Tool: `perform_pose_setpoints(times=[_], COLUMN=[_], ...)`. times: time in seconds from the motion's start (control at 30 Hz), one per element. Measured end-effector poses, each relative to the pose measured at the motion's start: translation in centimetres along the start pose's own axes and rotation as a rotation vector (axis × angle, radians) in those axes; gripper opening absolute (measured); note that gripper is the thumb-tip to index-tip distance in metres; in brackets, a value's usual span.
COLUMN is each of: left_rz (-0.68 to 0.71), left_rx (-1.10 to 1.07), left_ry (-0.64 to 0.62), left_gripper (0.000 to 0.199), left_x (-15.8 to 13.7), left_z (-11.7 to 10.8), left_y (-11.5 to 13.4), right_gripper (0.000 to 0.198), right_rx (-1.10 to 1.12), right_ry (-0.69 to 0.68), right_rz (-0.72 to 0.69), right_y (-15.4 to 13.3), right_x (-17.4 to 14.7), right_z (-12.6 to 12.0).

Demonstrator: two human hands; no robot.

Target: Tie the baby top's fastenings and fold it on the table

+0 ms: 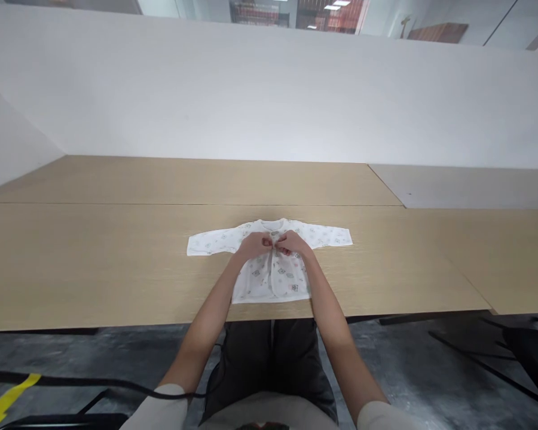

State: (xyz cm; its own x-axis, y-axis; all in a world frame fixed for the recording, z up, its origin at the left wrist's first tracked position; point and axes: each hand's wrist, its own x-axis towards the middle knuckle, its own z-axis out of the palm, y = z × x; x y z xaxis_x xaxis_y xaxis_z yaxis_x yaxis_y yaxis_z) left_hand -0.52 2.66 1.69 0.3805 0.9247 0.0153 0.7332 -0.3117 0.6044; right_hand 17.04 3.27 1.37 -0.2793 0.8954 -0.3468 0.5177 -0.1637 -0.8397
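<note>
- The small white shirt lies flat on the bench, right in front of you, its neckline toward the partition and its hem just in from the bench's near edge.
- Your left hand is on the shirt's upper front, fingers curled and pinched narrow on the cloth at the middle opening.
- Your right hand mirrors it from the other side, fingertips also drawn together on the cloth there; the two hands nearly meet just below the neckline.
- What exactly sits between your fingertips is too small to tell.
- Both shirt sleeves stretch out sideways, one past each of your hands, and lie on the wood.
- Below your hands, the front opening runs down to the hem; small scattered prints cover the fabric.
- Your forearms reach in over the near edge, one on either side of the shirt's lower part.
- A grey panel fills the far right section beside the wood.
- Below the bench you have dark trousers, a grey floor, a black cable at left with a yellow strip by it, and black furniture at right.
</note>
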Motion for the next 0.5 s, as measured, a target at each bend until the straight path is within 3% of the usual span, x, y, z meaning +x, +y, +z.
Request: perform_pose_setpoints(times=[0.17,0.27,0.37,0.5], left_rz=[0.035,0.140,0.217,0.200], left_rx=[0.060,0.059,0.011,0.000], left_ry=[0.027,0.024,0.039,0.051], left_gripper=[0.011,0.015,0.019,0.016], left_x=[-1.4,-2.9,-4.0,-4.6], left_z=[0.6,1.5,2.4,3.0], left_y=[0.1,0.1,0.0,-0.1], right_gripper=[0.010,0.005,0.014,0.023], right_rx=[-0.214,-0.365,-0.381,-0.321], right_ry=[0.087,0.281,0.433,0.409], right_rz=[-0.049,-0.113,-0.159,-0.213], right_y=[-0.5,-0.4,0.2,1.4], right_x=[-0.6,-1.5,-3.0,-5.3], right_z=[0.4,1.3,2.7,4.4])
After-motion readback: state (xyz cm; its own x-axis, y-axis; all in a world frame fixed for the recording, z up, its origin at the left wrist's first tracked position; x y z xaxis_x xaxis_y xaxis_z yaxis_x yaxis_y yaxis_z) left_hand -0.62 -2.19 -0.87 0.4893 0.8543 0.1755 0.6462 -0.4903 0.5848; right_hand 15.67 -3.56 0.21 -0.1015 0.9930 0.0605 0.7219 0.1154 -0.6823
